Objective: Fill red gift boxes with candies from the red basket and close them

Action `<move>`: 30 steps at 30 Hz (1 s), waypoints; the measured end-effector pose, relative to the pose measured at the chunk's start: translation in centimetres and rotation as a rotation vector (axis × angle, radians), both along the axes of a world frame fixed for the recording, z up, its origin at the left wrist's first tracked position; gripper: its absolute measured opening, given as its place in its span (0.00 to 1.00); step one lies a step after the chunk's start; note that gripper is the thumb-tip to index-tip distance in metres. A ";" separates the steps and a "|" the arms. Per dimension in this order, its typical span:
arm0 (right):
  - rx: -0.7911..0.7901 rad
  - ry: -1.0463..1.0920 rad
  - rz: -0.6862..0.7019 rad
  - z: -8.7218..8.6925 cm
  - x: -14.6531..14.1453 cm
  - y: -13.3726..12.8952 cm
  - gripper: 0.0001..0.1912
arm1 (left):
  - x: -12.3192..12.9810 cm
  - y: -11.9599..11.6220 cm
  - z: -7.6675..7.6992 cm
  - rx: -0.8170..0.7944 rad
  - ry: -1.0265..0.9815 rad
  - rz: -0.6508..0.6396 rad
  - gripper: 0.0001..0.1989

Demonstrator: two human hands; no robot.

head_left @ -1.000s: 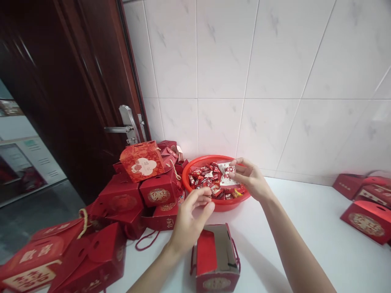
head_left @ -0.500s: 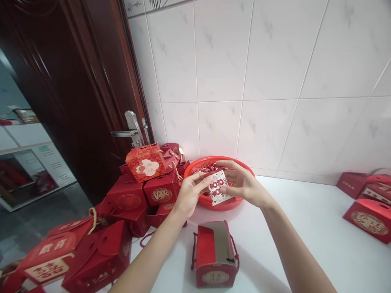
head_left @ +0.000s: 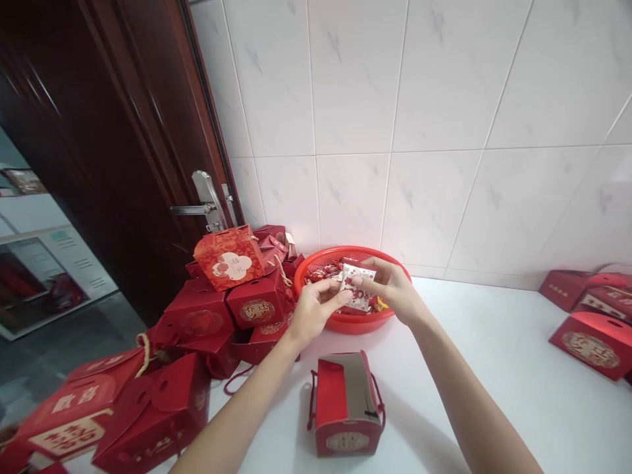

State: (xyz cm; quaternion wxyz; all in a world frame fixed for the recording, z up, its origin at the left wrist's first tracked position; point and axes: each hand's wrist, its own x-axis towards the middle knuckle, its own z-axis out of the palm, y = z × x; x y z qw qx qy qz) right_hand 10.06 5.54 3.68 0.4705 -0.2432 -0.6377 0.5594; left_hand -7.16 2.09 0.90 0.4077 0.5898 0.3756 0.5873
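Note:
Between my two hands is a small white packet with red print (head_left: 361, 295), its top edge dark red. My left hand (head_left: 318, 308) pinches its lower left side, and my right hand (head_left: 392, 289) grips it from the right with the thumb across its front. Both hands are over a red plastic basket (head_left: 340, 324) that holds several wrapped sweets (head_left: 323, 270). Nearer to me stands a red gift box (head_left: 348, 405) with cord handles at its sides; a grey-brown flap covers part of its top.
Several red gift boxes (head_left: 200, 316) are piled on the left, one orange patterned box (head_left: 230, 257) on top. More red boxes (head_left: 592, 345) stand at the right end of the white table (head_left: 474, 355). Behind are a tiled wall (head_left: 434, 204) and a dark wooden door (head_left: 123, 131).
My right thumb has moved up across the packet's front, and the packet has shifted slightly upward. My view has tilted a little, so more of the basket's contents show.

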 end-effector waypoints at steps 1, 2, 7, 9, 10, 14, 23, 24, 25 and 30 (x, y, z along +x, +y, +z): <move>-0.003 0.017 -0.004 -0.1 0.1 0.1 0.16 | 0.0 0.3 0.1 0.002 -0.010 -0.004 0.15; -0.006 0.043 -0.006 -0.2 0.1 0.3 0.16 | 0.2 0.6 0.1 0.003 -0.031 -0.010 0.16; -0.072 0.208 -0.029 -0.9 0.2 1.6 0.18 | 1.4 2.5 0.5 0.019 -0.122 -0.043 0.19; -0.090 0.247 -0.072 -1.1 0.3 2.1 0.20 | 1.9 3.5 0.9 0.017 -0.104 -0.096 0.20; -0.095 0.265 -0.102 -1.3 0.3 2.4 0.20 | 2.1 4.0 1.0 0.019 -0.089 -0.127 0.20; -0.147 0.388 -0.208 -1.9 0.5 3.8 0.18 | 2.3 6.7 1.3 0.055 -0.005 -0.193 0.22; -0.406 0.649 -0.347 -4.5 0.7 7.6 0.06 | 1.0 12.0 -1.1 -0.112 0.716 -0.166 0.15; -0.417 0.645 -0.341 -4.8 0.7 7.8 0.06 | 1.2 12.3 -1.5 -0.125 0.768 -0.203 0.16; -0.427 0.640 -0.336 -5.0 0.8 7.9 0.06 | 1.4 12.5 -1.8 -0.137 0.815 -0.231 0.18; -0.458 0.614 -0.311 -5.8 1.0 8.4 0.05 | 2.1 13.0 -2.5 -0.126 0.913 -0.241 0.11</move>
